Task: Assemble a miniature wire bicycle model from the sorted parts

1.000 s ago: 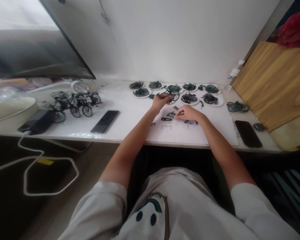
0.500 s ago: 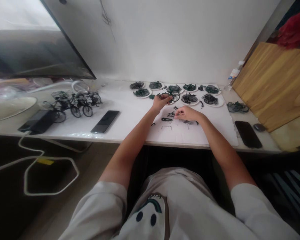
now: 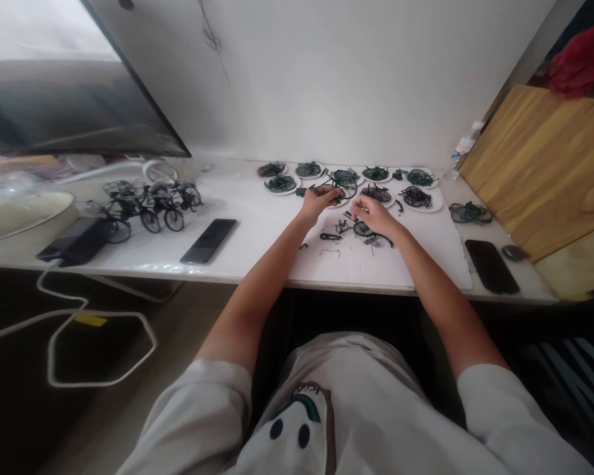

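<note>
My left hand (image 3: 317, 201) is closed on a small dark green model bicycle (image 3: 344, 186), holding it upright just above the white mat (image 3: 426, 254). My right hand (image 3: 371, 213) hovers just right of it, fingers pinched on a tiny part too small to name. Small black parts (image 3: 332, 236) lie loose on the mat below both hands, with a wheel-like piece (image 3: 363, 229) under my right wrist.
Several white dishes of dark parts (image 3: 416, 196) line the mat's far edge. Finished model bicycles (image 3: 148, 201) stand at the left near a monitor (image 3: 74, 99). Two phones (image 3: 208, 241) (image 3: 491, 265) lie flat. A wooden board (image 3: 544, 165) leans at the right.
My right hand has lifted from the loose parts on the mat and moved up and a little left toward the model bicycle. My left hand has stayed in place.
</note>
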Demonstrator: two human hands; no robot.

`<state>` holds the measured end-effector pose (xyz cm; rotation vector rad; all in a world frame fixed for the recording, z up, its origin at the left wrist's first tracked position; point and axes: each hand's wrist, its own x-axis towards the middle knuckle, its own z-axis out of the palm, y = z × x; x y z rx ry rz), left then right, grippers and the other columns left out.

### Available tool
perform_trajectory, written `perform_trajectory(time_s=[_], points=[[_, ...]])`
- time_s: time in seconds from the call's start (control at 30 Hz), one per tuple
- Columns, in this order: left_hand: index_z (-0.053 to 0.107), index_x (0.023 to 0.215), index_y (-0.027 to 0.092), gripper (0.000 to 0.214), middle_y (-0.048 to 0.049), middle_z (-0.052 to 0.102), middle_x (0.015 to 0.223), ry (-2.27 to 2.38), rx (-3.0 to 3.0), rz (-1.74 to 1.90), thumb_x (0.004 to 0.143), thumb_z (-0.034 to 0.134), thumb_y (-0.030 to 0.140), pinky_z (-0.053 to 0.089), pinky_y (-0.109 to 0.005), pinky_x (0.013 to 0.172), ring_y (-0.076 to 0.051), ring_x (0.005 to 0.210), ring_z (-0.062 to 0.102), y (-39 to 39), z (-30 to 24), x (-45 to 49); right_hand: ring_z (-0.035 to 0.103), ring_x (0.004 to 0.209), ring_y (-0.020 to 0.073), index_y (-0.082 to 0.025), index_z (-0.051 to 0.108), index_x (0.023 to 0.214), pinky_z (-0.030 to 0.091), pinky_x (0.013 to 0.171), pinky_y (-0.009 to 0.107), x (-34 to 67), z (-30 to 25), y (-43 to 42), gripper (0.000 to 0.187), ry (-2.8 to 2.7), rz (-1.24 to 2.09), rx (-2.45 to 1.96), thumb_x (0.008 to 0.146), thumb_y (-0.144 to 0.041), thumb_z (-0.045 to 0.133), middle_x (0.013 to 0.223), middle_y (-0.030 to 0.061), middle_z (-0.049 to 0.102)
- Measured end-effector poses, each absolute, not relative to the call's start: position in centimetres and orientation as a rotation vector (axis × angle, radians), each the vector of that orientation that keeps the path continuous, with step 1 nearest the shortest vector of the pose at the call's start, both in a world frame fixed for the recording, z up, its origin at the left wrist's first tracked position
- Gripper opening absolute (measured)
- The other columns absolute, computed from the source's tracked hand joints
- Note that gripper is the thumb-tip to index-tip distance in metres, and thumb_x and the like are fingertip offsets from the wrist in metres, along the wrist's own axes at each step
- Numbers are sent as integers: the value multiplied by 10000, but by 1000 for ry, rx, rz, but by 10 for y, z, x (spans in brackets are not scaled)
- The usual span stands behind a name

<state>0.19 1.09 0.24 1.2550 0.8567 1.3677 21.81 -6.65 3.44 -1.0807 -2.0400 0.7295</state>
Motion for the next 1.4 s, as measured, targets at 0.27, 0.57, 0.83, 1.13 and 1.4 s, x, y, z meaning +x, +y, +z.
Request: perform_trajectory(time_s=[0.27,0.57,0.83,1.13,1.4], points=[[777,822,137,412,-90,784,921,820,1268,1336,676,1020,436,592,-287,726,-129,753,666,9,3,3,703,1008,244,-188,834,1003,501,938,359,219,30,-63,267,-1971,606,-1089,995,-411,687,1130,123,823],[762,829,129,408,-50,727,854,821,1309,1235,689,1000,429,605,-307,772,-124,758,632,3,7,5,545,691,185,-193,874,975,438,674,338,220,29,-62,348,-1837,435,-1118,912,-533,825,936,102,831],[784,841,120,416,-72,728,872,758,1385,1193,693,988,451,599,-322,759,-141,787,617,-2,7,7,650,764,208,-204,872,947,473,718,344,220,26,-60,147,-1780,443,-1077,890,-339,860,938,86,842],[776,855,112,410,-73,722,883,775,1373,1177,693,973,432,594,-326,778,-135,786,607,-4,9,7,696,810,219,-202,820,896,507,781,348,221,24,-57,122,-1817,439,-1009,949,-286,748,928,72,830],[786,853,121,458,-93,756,927,778,1405,1160,689,972,506,596,-327,785,-143,796,628,-1,6,6,683,765,214,-209,796,981,502,742,341,222,19,-53,214,-1827,504,-1040,966,-417,749,902,72,826]])
